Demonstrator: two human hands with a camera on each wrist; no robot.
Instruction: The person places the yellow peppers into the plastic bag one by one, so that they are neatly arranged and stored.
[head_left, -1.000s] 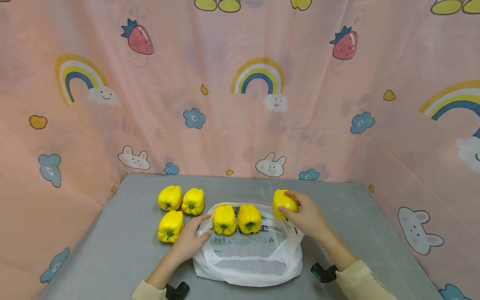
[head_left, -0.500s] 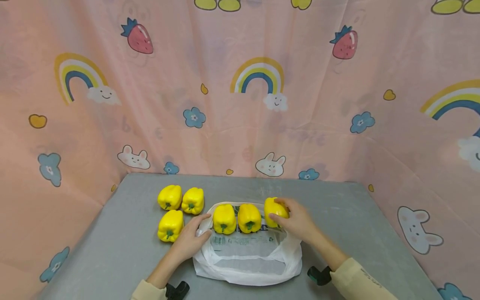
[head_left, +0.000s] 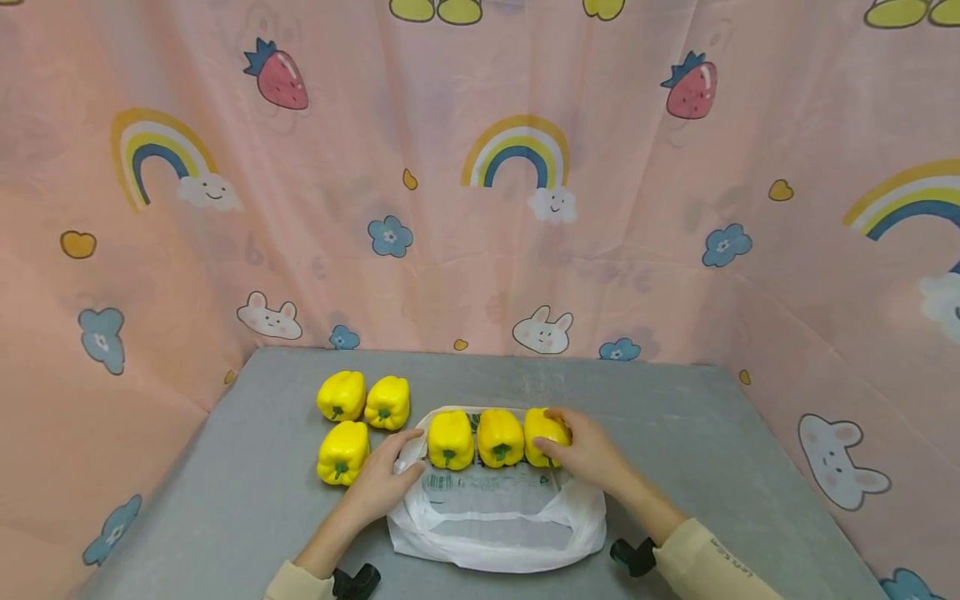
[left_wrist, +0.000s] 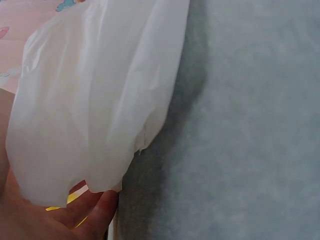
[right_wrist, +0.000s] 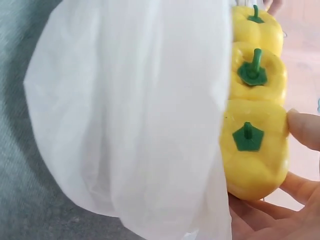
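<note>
A white plastic bag (head_left: 498, 550) lies on the grey table with its mouth facing up. Two yellow bell peppers, one left (head_left: 449, 442) and one in the middle (head_left: 499, 439), stand side by side in its far part. My right hand (head_left: 588, 450) grips a third yellow bell pepper (right_wrist: 252, 165) from the right, close beside the middle one. In the right wrist view its green stem faces the camera, and the bag's white wall covers its left part. My left hand (head_left: 382, 479) holds the bag's left rim; the left wrist view shows fingers (left_wrist: 102, 215) at the plastic's edge.
Three more yellow bell peppers, a rear one (head_left: 341, 396), one beside it (head_left: 387, 403) and a nearer one (head_left: 342, 452), rest on the table (head_left: 210, 508) left of the bag. A pink patterned curtain (head_left: 450, 275) hangs behind and at both sides.
My right hand has carried its bell pepper left and lower, from the bag's right edge to beside the middle one. The left hand and the other peppers have stayed in place.
</note>
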